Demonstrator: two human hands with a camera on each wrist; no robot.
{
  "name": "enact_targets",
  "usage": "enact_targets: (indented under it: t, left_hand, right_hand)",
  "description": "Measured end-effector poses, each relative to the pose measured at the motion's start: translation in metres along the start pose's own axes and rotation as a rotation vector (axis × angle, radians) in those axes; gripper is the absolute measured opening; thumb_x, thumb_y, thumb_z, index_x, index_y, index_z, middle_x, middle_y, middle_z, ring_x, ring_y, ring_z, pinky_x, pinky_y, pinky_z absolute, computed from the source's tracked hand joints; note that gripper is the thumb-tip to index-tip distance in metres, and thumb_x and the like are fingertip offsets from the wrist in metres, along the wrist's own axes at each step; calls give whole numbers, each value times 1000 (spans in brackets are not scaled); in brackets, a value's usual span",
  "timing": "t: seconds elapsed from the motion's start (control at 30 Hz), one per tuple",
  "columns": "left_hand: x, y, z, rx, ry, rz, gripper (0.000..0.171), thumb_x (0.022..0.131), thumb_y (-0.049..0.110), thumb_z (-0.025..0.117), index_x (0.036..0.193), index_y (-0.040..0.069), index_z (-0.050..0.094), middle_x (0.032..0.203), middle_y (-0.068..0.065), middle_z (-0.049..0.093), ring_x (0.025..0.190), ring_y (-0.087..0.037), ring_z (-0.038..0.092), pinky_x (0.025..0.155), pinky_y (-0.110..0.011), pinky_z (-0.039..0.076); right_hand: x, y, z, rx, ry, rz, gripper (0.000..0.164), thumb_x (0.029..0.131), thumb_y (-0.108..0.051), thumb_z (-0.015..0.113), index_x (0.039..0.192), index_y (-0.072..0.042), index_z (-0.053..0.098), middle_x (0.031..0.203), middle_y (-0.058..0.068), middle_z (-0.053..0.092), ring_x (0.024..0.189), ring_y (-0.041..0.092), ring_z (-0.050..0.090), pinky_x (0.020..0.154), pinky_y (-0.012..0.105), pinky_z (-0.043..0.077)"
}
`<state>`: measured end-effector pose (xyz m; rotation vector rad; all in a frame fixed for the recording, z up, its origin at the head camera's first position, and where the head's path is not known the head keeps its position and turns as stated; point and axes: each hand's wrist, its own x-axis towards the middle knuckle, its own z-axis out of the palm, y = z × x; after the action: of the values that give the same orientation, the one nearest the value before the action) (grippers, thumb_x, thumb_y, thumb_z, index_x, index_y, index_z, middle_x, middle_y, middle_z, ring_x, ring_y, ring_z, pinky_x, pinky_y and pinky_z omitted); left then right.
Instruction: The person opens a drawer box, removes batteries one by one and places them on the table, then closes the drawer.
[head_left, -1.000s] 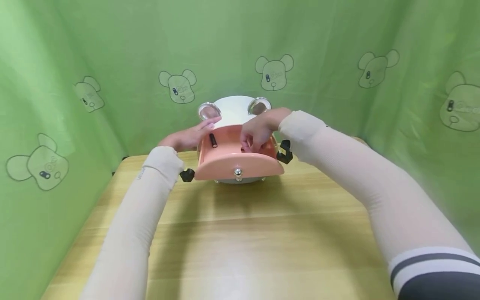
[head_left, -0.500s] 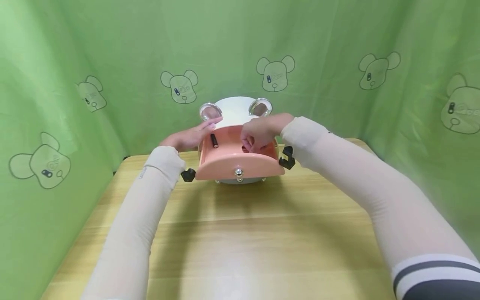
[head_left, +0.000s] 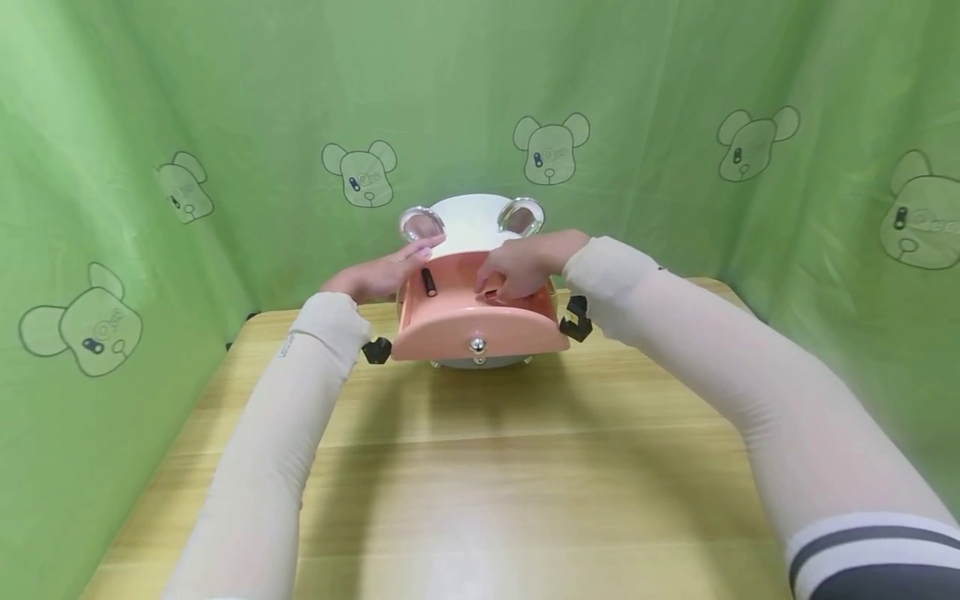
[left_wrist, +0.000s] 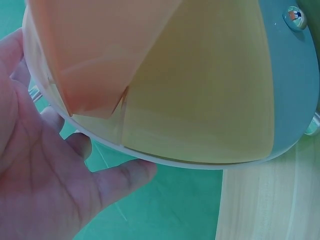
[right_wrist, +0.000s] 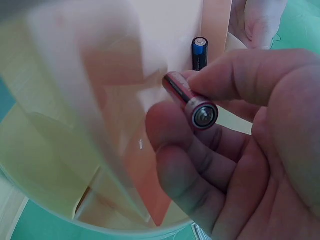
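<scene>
A white rounded storage box (head_left: 468, 218) stands at the back of the table, its pink drawer (head_left: 480, 332) pulled out. My left hand (head_left: 386, 271) rests along the box's left side with its fingers extended. In the left wrist view, the thumb of that left hand (left_wrist: 55, 170) touches the rim. Inside the drawer, my right hand (head_left: 519, 268) pinches a red battery (right_wrist: 182, 92) between thumb and fingers, as the right wrist view shows. A black battery (head_left: 428, 282) with a blue band lies apart at the drawer's left.
Two silver-rimmed loops (head_left: 521, 217) stick up from the box like ears. A silver knob (head_left: 477, 344) sits on the drawer front. Green curtains (head_left: 637, 83) close off the back and sides. The wooden table (head_left: 480, 483) stretches in front of the box.
The fingers of my right hand have spread slightly, with the index finger straighter, around the red battery in the drawer. My left hand stays on the box.
</scene>
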<state>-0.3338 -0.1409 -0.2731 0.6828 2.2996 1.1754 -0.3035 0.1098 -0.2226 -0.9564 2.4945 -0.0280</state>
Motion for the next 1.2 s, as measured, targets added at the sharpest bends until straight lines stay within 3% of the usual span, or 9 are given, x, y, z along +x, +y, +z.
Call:
enact_targets:
  t: [0.23, 0.47, 0.93, 1.2]
  left_hand:
    - [-1, 0, 0, 14, 5, -1, 53, 103, 53, 24, 153, 46, 9, 163, -2, -4, 145, -35, 13, 108, -61, 28]
    - [1, -2, 0, -9, -7, 8, 53, 104, 51, 24, 154, 44, 8, 163, -3, -5, 144, -36, 15, 107, -61, 30]
    - [1, -2, 2, -1, -3, -4, 53, 102, 55, 25, 153, 48, 9, 162, 0, -4, 145, -34, 13, 108, -60, 29]
    - [-1, 0, 1, 17, 2, 9, 54, 103, 53, 24, 154, 44, 7, 162, -2, -6, 146, -35, 8, 108, -62, 27]
  right_hand:
    - [0, 2, 1, -8, 7, -4, 27, 92, -11, 52, 118, -14, 61, 90, 8, 59, 71, 17, 57, 58, 28, 50]
    - [-7, 1, -1, -31, 37, -25, 23, 89, -8, 54, 111, -10, 59, 85, 8, 53, 73, 19, 55, 61, 30, 49]
    - [-22, 9, 1, 100, 45, -17, 31, 87, 0, 52, 117, -7, 53, 94, 13, 56, 75, 21, 64, 68, 34, 56]
    - [-36, 13, 1, 101, 163, -49, 30, 85, 3, 51, 114, -5, 53, 79, 10, 51, 68, 21, 61, 63, 32, 54]
